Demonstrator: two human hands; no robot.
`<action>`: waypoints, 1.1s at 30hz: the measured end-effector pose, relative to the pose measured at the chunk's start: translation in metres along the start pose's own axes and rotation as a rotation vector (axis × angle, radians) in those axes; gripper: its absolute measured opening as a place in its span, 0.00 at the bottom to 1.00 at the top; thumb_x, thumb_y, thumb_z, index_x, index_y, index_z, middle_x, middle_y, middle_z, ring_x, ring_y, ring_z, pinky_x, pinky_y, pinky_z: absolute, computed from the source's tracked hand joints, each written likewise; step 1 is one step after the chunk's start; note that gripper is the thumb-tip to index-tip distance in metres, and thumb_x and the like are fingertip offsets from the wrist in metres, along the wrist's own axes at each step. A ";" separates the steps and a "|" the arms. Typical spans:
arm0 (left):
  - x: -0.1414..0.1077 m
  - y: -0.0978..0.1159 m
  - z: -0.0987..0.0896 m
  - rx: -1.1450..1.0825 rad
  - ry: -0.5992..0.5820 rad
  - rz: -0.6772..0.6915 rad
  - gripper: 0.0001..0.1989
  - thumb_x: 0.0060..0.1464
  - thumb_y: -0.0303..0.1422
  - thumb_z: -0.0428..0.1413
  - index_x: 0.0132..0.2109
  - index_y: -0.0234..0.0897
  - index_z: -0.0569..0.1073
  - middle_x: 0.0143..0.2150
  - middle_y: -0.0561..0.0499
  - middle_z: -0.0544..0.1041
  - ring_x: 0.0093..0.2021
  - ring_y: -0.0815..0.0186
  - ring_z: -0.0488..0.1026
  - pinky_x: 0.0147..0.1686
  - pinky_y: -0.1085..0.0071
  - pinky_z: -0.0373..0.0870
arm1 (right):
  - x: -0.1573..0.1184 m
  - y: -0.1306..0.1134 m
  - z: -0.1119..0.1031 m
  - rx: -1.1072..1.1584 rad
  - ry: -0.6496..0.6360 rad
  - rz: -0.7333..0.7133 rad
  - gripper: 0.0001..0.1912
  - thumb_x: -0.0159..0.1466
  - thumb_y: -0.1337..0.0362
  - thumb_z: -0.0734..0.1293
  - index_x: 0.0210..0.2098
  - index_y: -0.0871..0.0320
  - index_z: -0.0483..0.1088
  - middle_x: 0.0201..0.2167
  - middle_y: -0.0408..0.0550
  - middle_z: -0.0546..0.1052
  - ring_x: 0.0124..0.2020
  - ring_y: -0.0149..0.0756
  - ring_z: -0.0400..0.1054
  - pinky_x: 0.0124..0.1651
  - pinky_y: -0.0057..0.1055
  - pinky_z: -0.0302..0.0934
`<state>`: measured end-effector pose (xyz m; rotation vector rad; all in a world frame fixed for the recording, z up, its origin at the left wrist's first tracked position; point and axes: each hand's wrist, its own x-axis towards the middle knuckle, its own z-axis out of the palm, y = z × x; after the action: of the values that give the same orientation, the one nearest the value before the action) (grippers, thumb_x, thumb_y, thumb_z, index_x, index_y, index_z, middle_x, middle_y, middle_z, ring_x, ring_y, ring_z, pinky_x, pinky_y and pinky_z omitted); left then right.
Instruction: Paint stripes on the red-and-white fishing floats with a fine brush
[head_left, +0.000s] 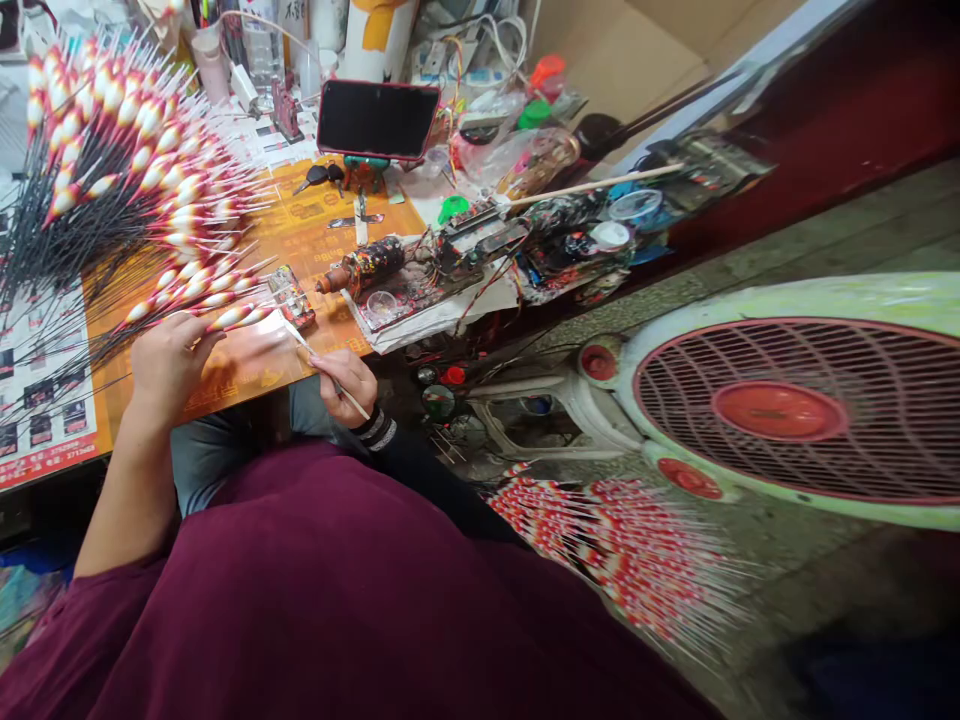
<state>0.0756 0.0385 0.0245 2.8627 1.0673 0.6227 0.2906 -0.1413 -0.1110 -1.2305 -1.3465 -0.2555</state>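
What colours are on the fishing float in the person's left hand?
The fishing float has red and white bands; the head view shows it best.

The float (229, 317) in the left hand (169, 365) has red and white stripes. Floats (142, 170) at 10 o'clock and other floats (607, 550) at 5 o'clock show same colours. The shirt (315, 590) is dark maroon, the cuff (375, 430) has black and white bands, and the fan (787, 400) at 3 o'clock is pale green with red grille.

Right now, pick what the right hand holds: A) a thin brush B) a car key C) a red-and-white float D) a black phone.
A. The right hand pinches a thin brush between its fingers, the tip pointing toward the red-and-white float in the left hand.
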 end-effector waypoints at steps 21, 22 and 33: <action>0.011 0.019 0.011 0.024 -0.056 -0.021 0.14 0.68 0.42 0.56 0.38 0.41 0.80 0.40 0.44 0.83 0.41 0.53 0.78 0.35 0.63 0.66 | -0.009 0.004 0.004 -0.039 -0.060 0.001 0.24 0.77 0.60 0.61 0.69 0.49 0.72 0.55 0.53 0.85 0.54 0.43 0.82 0.60 0.44 0.78; 0.010 0.019 0.011 0.025 -0.051 -0.022 0.14 0.68 0.42 0.56 0.38 0.41 0.80 0.40 0.44 0.83 0.41 0.53 0.78 0.35 0.63 0.66 | -0.009 0.004 0.004 -0.039 -0.063 0.007 0.23 0.77 0.60 0.61 0.69 0.49 0.72 0.55 0.53 0.85 0.54 0.43 0.82 0.60 0.44 0.78; 0.011 0.020 0.011 0.043 -0.042 -0.021 0.13 0.66 0.41 0.56 0.37 0.41 0.81 0.38 0.44 0.83 0.39 0.54 0.77 0.33 0.63 0.64 | -0.004 -0.002 0.002 -0.058 -0.083 0.048 0.21 0.77 0.60 0.61 0.65 0.51 0.76 0.53 0.52 0.86 0.53 0.41 0.82 0.59 0.42 0.78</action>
<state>0.0997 0.0314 0.0212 2.8831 1.1166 0.5426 0.2870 -0.1424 -0.1138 -1.3325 -1.3876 -0.2131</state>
